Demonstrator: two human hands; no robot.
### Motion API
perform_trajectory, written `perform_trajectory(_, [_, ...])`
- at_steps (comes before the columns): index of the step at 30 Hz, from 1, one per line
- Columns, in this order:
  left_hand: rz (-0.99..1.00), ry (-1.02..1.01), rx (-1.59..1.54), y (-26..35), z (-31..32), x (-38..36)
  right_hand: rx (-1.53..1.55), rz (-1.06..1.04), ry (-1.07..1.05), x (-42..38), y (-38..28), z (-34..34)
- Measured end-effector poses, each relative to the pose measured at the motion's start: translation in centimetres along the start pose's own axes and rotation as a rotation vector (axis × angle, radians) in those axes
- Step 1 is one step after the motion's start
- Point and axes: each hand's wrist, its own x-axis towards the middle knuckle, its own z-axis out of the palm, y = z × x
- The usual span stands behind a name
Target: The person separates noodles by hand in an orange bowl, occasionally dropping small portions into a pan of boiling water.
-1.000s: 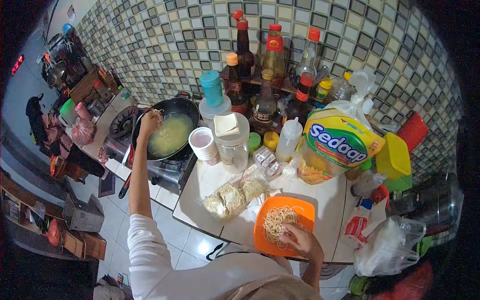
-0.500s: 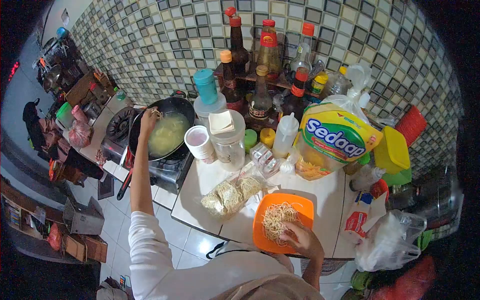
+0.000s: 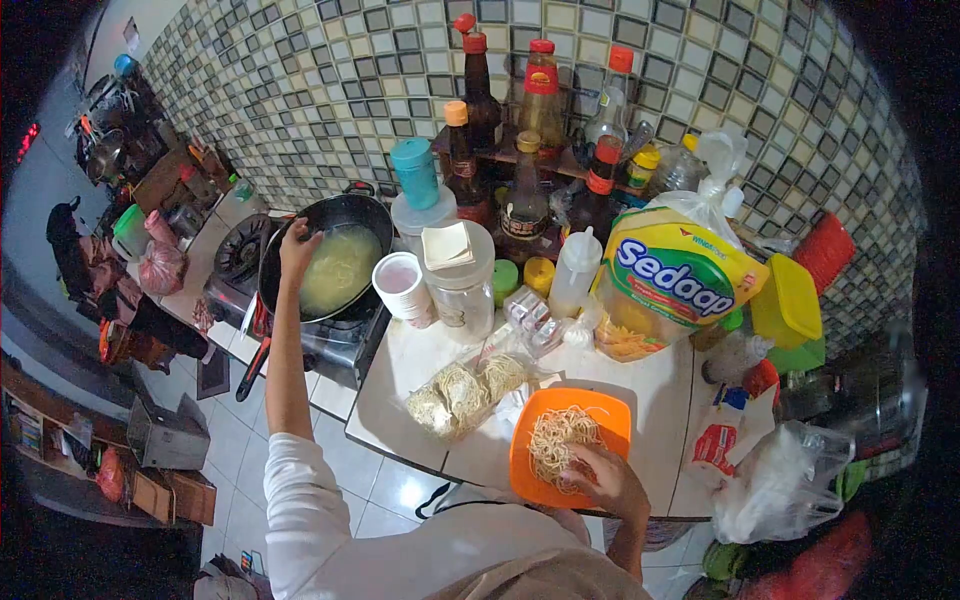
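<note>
Over the left side of a dark pan [image 3: 350,212] is my left hand [image 3: 298,248], its fingers apart and nothing visible in them. Pale yellow liquid [image 3: 340,270] fills the bottom of the pan, with some strands in it. On the table, an orange plate [image 3: 522,440] carries a loose pile of noodles [image 3: 560,435]. My right hand [image 3: 605,478] rests at the right side of that pile, fingers curled into the strands; the fingertips are partly hidden. A clear bag of noodle bundles [image 3: 460,395] lies left of the plate.
Behind the plate stand a stack of paper cups [image 3: 402,285], a clear jar [image 3: 460,300], a squeeze bottle [image 3: 575,265] and a large Sedaap bag [image 3: 670,270]. Sauce bottles [image 3: 480,95] line the tiled wall. The pan's handle [image 3: 253,370] points toward me. A plastic bag [image 3: 785,480] sits at right.
The noodle strands in my left hand have left it, and its fingers have spread over the pan. My right hand stays at the noodles on the plate.
</note>
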Motion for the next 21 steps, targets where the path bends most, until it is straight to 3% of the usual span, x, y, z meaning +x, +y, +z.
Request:
perform_trajectory(3, [-0.042, -0.085, -0.039, 0.6, -0.6, -0.8, 0.069, 0.073, -0.011, 0.1, -0.4, -0.1])
perform_trajectory(5, [0.021, -0.036, -0.175, 3.0, -1.1, -2.6, -0.188, -0.123, 0.220, 0.4, -0.7, 0.1])
perform_trajectory(6, [0.084, 0.013, -0.312, 4.9, -1.4, -3.9, -0.188, -0.117, 0.221, 0.8, -1.3, -0.1])
perform_trajectory(9, [0.190, 0.112, -0.285, 13.4, -2.6, -8.8, -0.389, -0.155, 0.243, 1.2, -2.2, -0.4])
perform_trajectory(11, [0.212, 0.095, -0.409, 18.1, -2.8, -12.2, -0.061, -0.119, 0.185, 1.3, -0.4, 0.6])
perform_trajectory(14, [0.234, 0.043, -0.420, 22.9, -2.7, -17.3, 0.010, 0.046, 0.179, 1.4, 1.0, 1.1])
perform_trajectory(16, [0.324, -0.094, -0.411, 23.6, -2.1, -20.3, -0.034, 0.043, 0.224, 1.5, -0.8, -0.2])
perform_trajectory(17, [0.285, -0.064, -0.468, 25.1, -1.2, -21.7, -0.065, 0.074, 0.251, 1.4, -1.5, -0.9])
perform_trajectory(21, [0.151, -0.496, -0.646, 27.8, 2.0, -26.8, 0.004, 0.024, 0.388, 0.8, -1.5, -1.2])
